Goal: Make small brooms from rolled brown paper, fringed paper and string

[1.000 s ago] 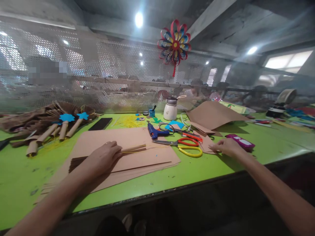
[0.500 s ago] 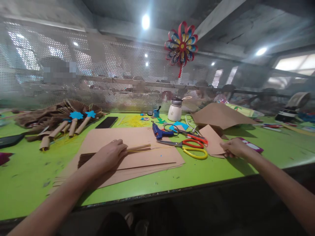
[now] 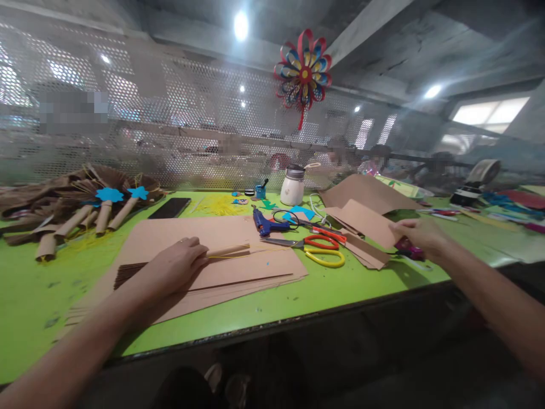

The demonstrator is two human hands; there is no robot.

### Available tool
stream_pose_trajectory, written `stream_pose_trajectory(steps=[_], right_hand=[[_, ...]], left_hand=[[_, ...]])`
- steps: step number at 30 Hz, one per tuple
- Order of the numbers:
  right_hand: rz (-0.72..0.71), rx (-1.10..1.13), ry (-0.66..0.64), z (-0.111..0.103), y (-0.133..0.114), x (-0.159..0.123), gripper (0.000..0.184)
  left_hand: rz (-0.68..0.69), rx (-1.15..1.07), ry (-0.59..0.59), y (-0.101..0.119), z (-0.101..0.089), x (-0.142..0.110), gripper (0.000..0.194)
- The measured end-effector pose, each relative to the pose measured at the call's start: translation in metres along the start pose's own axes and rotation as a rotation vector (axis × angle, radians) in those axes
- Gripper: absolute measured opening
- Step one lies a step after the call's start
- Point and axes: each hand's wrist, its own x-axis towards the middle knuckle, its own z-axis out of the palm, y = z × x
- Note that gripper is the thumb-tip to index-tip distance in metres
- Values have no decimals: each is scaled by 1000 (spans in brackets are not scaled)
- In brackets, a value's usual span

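Note:
My left hand (image 3: pixel 183 264) rests on a stack of brown kraft paper (image 3: pixel 264 267), its fingers curled round one end of a rolled paper tube (image 3: pixel 230 251). Thin yellow strands lie along the tube. Under my left wrist the edge of some pleated brown paper (image 3: pixel 128 275) sticks out. My right hand (image 3: pixel 419 236) pinches the right corner of a small brown paper piece (image 3: pixel 370 220) and holds it tilted above the table. Beneath it lie more brown paper pieces (image 3: pixel 366 250). A purple item (image 3: pixel 409 248) is partly hidden behind my right hand.
Between my hands lie scissors (image 3: pixel 323 257) with red and yellow handles and a blue glue gun (image 3: pixel 268 222). Behind stand a white bottle (image 3: pixel 293 187) and a phone (image 3: pixel 170 208). Finished-looking paper fans (image 3: pixel 104 210) are heaped at left. A perforated screen (image 3: pixel 191 125) rises behind the table.
My right hand has lifted the small paper piece off the pieces below, raising and tilting it. My left hand keeps its place on the tube. The whole view has shifted slightly right.

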Motion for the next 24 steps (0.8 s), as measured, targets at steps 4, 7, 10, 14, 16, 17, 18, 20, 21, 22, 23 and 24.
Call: stream_pose_trajectory(steps=[4,7,10,14,16,17,18,20,21,22,23,24], right_hand=[[26,282,17,7,-27,-13,25],[33,503,-139,33,-67,-51,28],[135,664,-514,77,-106,-105,45],[181,755,-974,134,-142,-161,27],[204,778,-1102,155,-153,-172,22],[213,787,-1138,164,-158,-174,20],[222,801,-1156,172,-162,-175,18],[241,845,-1123,184,-171,-174,15],[254,874,-1080,190,-174,-173,13],[268,901,-1028,196,-177,-172,12],[284,920,-976,201,-179,-171,11],[298,929,-936,205,-181,-170,9]], left_hand=[[-8,-12,-15,5,-3,-1,39],[-41,-21,-20,17,-13,-5,38],[-87,-49,-5,29,-22,-10,38],[-62,-19,-51,24,-27,-8,30],[-69,27,-60,14,-30,-4,26],[-67,41,-60,10,-32,-1,26],[-58,51,-61,7,-36,1,27],[-29,66,-66,5,-47,6,28],[-16,73,-70,7,-53,8,28],[-9,80,-77,9,-59,9,28],[-5,83,-88,13,-63,10,28],[-6,80,-99,17,-67,11,28]])
